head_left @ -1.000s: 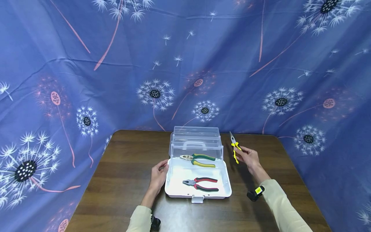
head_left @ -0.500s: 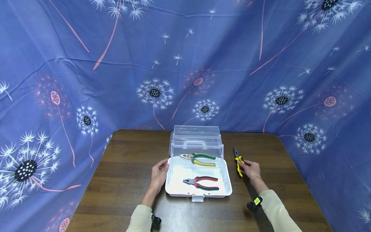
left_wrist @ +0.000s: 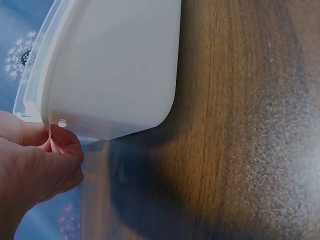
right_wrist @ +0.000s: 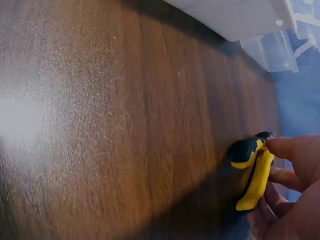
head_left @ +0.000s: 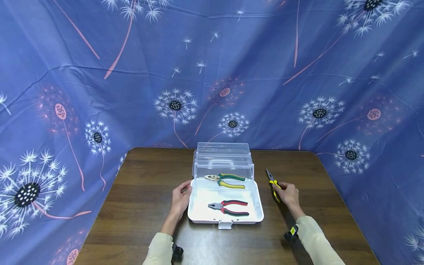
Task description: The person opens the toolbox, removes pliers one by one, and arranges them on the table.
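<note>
We see the left grip (head_left: 180, 198) touching the left side of an open white box (head_left: 200, 209) on the brown desk (head_left: 139, 191); inside, green-and-yellow pliers (head_left: 232, 177) lie behind red-and-black pliers (head_left: 223, 207). Rightward, the right grip (head_left: 289, 194) holds yellow-and-black long-nose pliers (head_left: 272, 182).

Curtained tabletop workstation, room type indeterminable: creased blue dandelion-print fabric (head_left: 205, 79) hangs behind and beside the brown wood-grain table (head_left: 145, 184).

Blue dandelion-print curtain (head_left: 271, 44) behind brown wooden table (head_left: 145, 176)

The 2 wrist views are dim (glare whitens the tabletop (right_wrist: 95, 120)); the head view overexposes the box (head_left: 200, 211).
</note>
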Action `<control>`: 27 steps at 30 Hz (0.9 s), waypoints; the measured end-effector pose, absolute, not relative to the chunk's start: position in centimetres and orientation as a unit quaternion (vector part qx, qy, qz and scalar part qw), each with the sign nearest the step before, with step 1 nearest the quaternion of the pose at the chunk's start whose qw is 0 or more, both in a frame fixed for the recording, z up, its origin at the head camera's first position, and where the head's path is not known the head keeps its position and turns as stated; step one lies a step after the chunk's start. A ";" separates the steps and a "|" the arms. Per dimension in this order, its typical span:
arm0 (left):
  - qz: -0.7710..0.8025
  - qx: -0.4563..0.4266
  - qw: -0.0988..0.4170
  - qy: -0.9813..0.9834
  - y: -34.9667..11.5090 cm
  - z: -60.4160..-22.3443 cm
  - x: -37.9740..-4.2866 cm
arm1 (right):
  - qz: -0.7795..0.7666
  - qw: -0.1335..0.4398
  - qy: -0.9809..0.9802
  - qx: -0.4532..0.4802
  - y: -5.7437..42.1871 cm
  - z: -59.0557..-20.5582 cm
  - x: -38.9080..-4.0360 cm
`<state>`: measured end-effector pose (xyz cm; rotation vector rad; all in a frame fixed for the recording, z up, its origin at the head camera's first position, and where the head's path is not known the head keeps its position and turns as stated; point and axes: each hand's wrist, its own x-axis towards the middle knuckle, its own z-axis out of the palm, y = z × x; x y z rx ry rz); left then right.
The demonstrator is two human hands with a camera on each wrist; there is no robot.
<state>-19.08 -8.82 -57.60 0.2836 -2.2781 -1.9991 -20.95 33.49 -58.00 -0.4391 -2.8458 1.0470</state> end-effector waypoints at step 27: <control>-0.654 0.099 0.035 -0.749 -9.0 -57.5 -19.0 | 0.431 0.048 -0.900 0.051 28.2 -49.8 -21.2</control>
